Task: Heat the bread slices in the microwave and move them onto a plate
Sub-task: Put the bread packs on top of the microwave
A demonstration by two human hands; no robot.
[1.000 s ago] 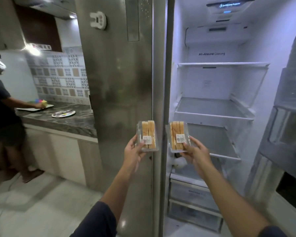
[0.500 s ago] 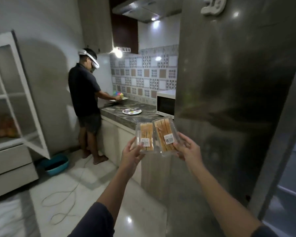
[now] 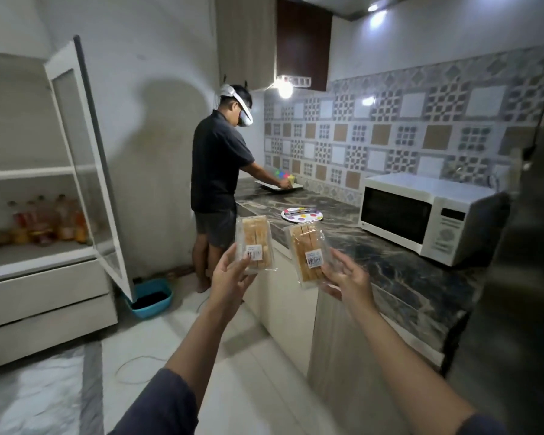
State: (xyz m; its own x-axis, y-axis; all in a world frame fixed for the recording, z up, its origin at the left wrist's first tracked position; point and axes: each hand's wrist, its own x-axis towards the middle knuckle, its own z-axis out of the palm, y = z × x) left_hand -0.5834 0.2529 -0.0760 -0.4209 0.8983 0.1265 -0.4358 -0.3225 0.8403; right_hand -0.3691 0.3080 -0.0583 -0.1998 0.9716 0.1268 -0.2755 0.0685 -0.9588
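Clear plastic, light and probably slippery: left hand (image 3: 233, 276) pinches the left bread pack (image 3: 254, 241) low, right hand (image 3: 347, 279) the right bread pack (image 3: 307, 254).

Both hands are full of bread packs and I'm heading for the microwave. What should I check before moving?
1. Left hand grips left bread pack: ok.
2. Right hand pinches right bread pack: ok.
3. Microwave door open: not ok, it is closed and no hand is free.
4. Bread unwrapped: not ok, both packs are in clear wrap.
5. Bare counter in front of the microwave for setting packs down: ok.
6. Dotted plate free: cannot tell, something lies on it.
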